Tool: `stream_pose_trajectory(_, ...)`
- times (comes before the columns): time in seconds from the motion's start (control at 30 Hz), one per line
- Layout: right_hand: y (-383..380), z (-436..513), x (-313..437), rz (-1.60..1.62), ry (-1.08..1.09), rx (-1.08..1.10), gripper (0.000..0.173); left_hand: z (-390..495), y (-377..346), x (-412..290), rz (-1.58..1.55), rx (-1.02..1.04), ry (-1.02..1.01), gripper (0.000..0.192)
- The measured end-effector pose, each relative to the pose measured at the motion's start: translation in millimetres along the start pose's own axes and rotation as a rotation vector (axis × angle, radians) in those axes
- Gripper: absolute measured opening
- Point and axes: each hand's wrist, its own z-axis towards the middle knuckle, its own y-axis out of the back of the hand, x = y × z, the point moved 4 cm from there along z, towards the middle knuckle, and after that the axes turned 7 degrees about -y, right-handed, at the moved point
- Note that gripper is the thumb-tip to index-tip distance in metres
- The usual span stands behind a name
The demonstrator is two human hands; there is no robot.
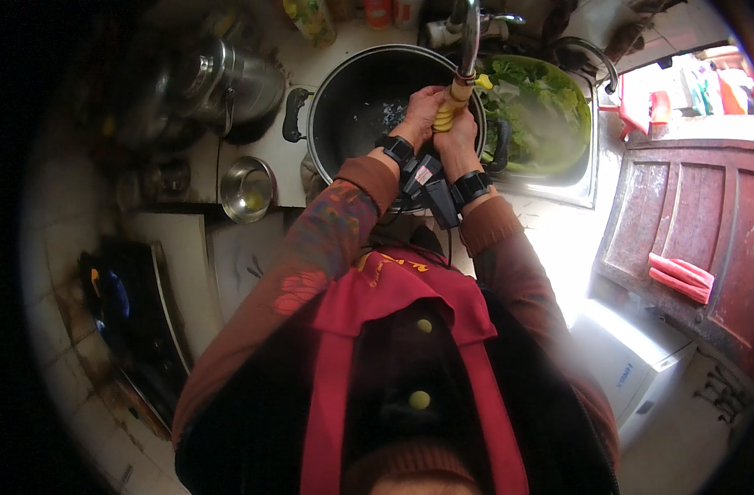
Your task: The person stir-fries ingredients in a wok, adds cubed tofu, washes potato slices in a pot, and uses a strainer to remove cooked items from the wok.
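Observation:
Over a large dark pot, my left hand and my right hand come together just below the metal tap. Both close around a yellow ribbed piece, apparently a flexible tap nozzle, at the spout's end. A small yellow lever sticks out beside it. My fingers partly hide the ribbed piece. Some water and small pale bits show on the pot's bottom. Black bands with small boxes are strapped to both wrists.
Leafy greens fill a green basin in the sink at right. Left of the pot stand a lidded metal pot and a small steel bowl. A gas stove burns with a blue flame at lower left. A wooden door stands at right.

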Motion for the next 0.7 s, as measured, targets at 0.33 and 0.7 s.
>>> stream_pose_trajectory(0.33,5,-5,4,-0.371,0.119,-0.063,0.022,8,4,13,0.311,0.001,-0.047,0.019)
stream_pose_trajectory(0.7,15,20,0,-0.182,-0.068,-0.281,0.025,14,3,14,0.089,0.024,0.228,0.021)
